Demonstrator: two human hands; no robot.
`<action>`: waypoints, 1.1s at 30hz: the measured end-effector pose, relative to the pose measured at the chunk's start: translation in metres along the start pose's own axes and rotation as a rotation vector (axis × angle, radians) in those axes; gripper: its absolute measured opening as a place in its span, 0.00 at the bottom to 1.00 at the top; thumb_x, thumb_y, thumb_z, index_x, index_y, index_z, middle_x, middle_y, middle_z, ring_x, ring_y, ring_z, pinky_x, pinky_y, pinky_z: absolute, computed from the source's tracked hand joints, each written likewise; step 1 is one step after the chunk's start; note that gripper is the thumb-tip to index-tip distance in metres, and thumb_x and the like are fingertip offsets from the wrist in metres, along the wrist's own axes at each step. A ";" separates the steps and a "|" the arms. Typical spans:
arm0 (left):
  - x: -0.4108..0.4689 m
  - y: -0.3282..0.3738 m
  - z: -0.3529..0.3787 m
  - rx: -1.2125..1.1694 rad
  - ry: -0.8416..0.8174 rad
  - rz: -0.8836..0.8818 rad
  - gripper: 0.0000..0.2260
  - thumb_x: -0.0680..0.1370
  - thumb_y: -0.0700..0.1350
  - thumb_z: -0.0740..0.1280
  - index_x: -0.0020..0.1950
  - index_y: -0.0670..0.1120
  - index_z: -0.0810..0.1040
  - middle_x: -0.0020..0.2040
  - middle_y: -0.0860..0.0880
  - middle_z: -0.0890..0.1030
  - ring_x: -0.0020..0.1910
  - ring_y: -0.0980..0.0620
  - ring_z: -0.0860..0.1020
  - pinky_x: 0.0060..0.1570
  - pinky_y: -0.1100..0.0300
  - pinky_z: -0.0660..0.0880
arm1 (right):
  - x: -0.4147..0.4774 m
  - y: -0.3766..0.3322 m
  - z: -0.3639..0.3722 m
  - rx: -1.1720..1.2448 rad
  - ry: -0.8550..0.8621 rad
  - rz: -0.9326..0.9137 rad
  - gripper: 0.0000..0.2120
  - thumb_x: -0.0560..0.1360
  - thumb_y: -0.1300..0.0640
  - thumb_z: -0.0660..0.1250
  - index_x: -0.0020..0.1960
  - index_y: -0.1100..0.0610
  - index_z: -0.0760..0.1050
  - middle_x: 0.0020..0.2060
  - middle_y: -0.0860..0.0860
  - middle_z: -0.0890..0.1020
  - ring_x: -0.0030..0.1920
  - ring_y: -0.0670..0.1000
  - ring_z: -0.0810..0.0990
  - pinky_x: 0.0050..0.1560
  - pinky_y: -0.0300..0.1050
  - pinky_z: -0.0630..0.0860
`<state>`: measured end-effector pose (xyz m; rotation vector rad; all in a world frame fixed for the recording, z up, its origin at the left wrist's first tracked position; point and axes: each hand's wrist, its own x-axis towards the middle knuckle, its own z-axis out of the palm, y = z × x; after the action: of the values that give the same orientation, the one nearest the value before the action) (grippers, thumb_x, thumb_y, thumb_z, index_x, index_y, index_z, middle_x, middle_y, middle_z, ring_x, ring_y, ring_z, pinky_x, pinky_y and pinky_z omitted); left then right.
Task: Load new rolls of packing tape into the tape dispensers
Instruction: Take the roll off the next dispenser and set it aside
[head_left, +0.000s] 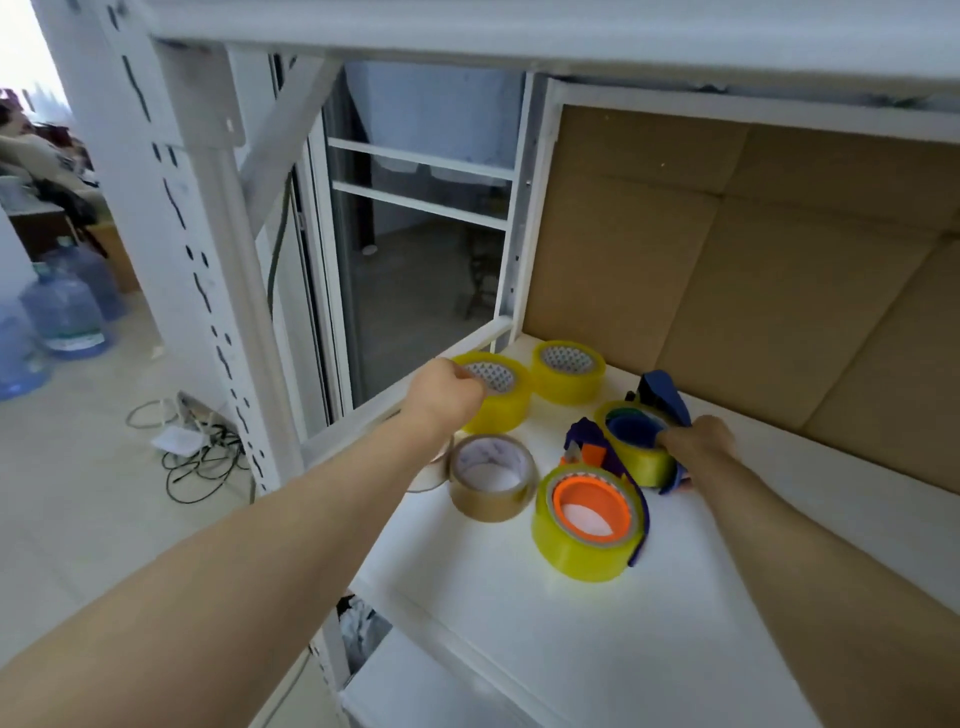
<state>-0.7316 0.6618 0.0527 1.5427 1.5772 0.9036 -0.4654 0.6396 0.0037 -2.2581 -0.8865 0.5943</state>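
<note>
White shelf (597, 649): left hand (447, 389) grips glossy roll (501, 413), right hand (698, 439) blue dispenser (667, 395).

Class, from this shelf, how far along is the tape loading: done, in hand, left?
Done: near dispenser and far dispenser both look loaded. In hand: left hand grips a loose yellow roll; right hand holds the far dispenser. Left: second yellow roll and brown roll lie loose.

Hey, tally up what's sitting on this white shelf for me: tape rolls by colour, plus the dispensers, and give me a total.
Yellow translucent tape rolls: 4
Brown tape roll: 1
Plastic tape dispensers: 2, one dark blue, one purple with an orange hub
Total: 7, leaving out a half-hidden rim beside the brown roll.
</note>
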 end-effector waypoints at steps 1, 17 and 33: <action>0.003 -0.002 -0.001 0.002 -0.020 0.007 0.10 0.76 0.38 0.64 0.54 0.35 0.79 0.46 0.41 0.78 0.48 0.44 0.75 0.50 0.54 0.73 | -0.002 -0.001 0.003 -0.008 0.018 0.009 0.17 0.70 0.62 0.67 0.57 0.69 0.72 0.46 0.62 0.76 0.50 0.66 0.79 0.49 0.62 0.79; -0.035 0.031 0.083 -0.024 -0.363 0.244 0.04 0.75 0.39 0.64 0.40 0.45 0.74 0.39 0.44 0.73 0.41 0.48 0.70 0.44 0.57 0.66 | -0.092 0.035 -0.050 -0.092 0.112 -0.025 0.25 0.79 0.49 0.59 0.71 0.60 0.65 0.69 0.56 0.70 0.67 0.57 0.70 0.63 0.44 0.67; -0.364 0.137 0.324 0.025 -0.811 0.440 0.07 0.73 0.38 0.67 0.47 0.39 0.84 0.50 0.43 0.83 0.53 0.45 0.79 0.56 0.57 0.73 | -0.242 0.332 -0.298 -0.143 0.342 0.089 0.16 0.78 0.53 0.61 0.65 0.53 0.73 0.64 0.48 0.75 0.62 0.50 0.75 0.60 0.42 0.70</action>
<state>-0.3797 0.2978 0.0293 1.9700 0.6859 0.3677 -0.3048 0.1584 0.0231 -2.4403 -0.6774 0.1751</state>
